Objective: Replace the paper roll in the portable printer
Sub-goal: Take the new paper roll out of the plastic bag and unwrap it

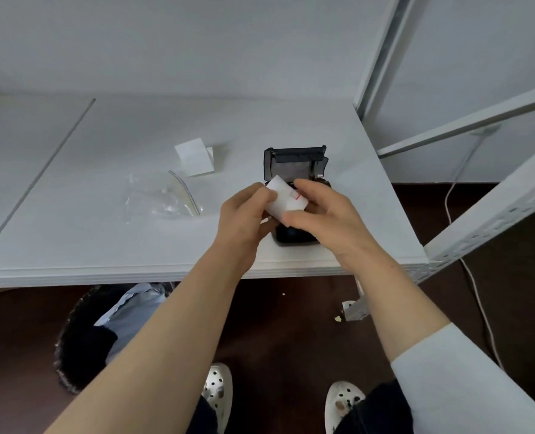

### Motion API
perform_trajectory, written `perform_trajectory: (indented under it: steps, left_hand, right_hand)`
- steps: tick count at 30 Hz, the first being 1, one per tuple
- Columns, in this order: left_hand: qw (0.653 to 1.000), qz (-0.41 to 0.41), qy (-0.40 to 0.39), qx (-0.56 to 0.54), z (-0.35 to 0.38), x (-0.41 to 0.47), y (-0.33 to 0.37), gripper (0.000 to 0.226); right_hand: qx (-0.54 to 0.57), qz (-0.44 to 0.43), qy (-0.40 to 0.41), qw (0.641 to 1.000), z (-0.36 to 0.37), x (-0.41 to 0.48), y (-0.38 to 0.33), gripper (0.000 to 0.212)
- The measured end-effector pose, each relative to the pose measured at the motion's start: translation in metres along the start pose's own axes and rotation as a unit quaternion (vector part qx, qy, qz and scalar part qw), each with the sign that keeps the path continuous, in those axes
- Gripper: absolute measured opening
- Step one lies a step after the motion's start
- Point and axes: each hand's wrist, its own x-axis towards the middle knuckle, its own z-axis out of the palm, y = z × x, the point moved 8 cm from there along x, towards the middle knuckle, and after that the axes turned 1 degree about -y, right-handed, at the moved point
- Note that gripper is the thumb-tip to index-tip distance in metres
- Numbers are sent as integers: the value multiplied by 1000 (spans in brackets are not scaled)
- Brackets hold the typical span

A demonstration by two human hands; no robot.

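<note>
A small black portable printer (294,166) stands on the white table (103,245) near its right front corner, lid swung open toward the back. Just above the printer's body I hold a white paper roll (286,197) with a thin red mark on it. My left hand (244,220) grips the roll's left end. My right hand (325,211) grips the roll from the right, thumb under its near edge. My hands hide the printer's paper bay and most of its front.
An empty clear zip bag (163,197) lies left of my hands. A loose white paper piece (195,157) rests behind it. White shelving posts (382,57) rise at the table's right. A cable (466,264) trails over the dark floor.
</note>
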Motion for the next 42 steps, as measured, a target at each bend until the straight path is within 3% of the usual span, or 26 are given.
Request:
perform_trajectory:
  steps: [4, 7, 12, 17, 22, 27, 30, 36, 42]
  left_hand:
    - [999, 25, -17, -20, 4, 2, 4, 23]
    - [999, 43, -14, 9, 2, 4, 10, 10]
    - [999, 35, -1, 2, -7, 5, 9, 23]
    - [999, 16, 10, -30, -12, 7, 7, 37]
    - [1000, 14, 15, -19, -14, 8, 8, 30]
    - [999, 14, 33, -3, -18, 8, 9, 29]
    - [999, 15, 49, 0, -19, 7, 9, 29]
    - [998, 18, 58, 12, -20, 6, 9, 31]
    - [998, 18, 56, 19, -19, 6, 9, 29]
  right_hand:
    - [1, -37, 13, 999, -5, 3, -3, 56]
    - [14, -61, 11, 998, -9, 7, -8, 62]
    - [30, -71, 14, 997, -10, 11, -11, 57]
    - [-91, -160, 57, 981, -12, 10, -27, 33]
    - [-163, -206, 69, 962, -10, 9, -33, 20]
    - [-261, -265, 90, 924, -6, 3, -43, 14]
    - [-338, -304, 87, 886, 3, -2, -49, 22]
    - [-389, -308, 106, 862, 8, -2, -50, 21]
    - [-384, -280, 76, 877, 7, 4, -44, 15]
